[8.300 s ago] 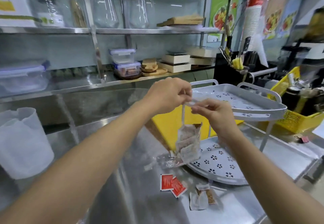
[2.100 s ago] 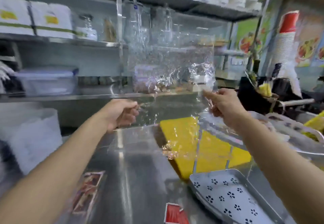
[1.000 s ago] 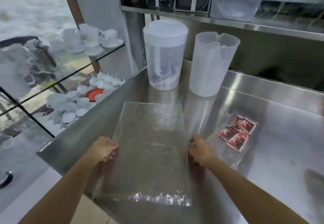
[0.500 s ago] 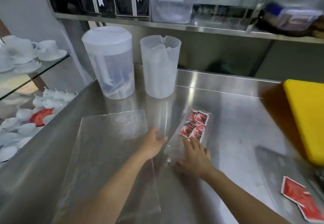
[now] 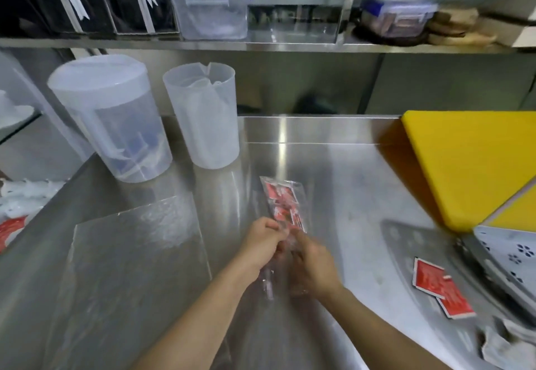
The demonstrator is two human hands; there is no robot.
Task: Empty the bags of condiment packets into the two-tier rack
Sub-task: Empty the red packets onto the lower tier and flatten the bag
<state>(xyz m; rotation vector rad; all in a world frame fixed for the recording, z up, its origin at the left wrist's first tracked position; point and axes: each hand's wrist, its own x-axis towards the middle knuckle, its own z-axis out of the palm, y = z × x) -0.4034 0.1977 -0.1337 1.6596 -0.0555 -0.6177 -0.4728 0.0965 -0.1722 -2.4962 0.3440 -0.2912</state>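
A small clear bag of red condiment packets (image 5: 282, 203) lies on the steel counter (image 5: 342, 184) in the middle. My left hand (image 5: 262, 243) and my right hand (image 5: 311, 262) both pinch its near end, fingers closed on the plastic. A large flat clear bag (image 5: 136, 256) with nothing in it lies to the left. Two loose red packets (image 5: 442, 285) rest on the counter at the right, beside the white perforated rack (image 5: 510, 256), of which only a corner shows at the right edge.
Two translucent plastic jugs (image 5: 121, 120) stand at the back left. A yellow cutting board (image 5: 475, 163) leans at the right. A crumpled pale packet (image 5: 504, 346) lies at the lower right. A steel shelf (image 5: 261, 46) above holds lidded containers.
Both hands left the large flat bag on the counter and closed on the near end of the small bag of red packets. The view swung right.
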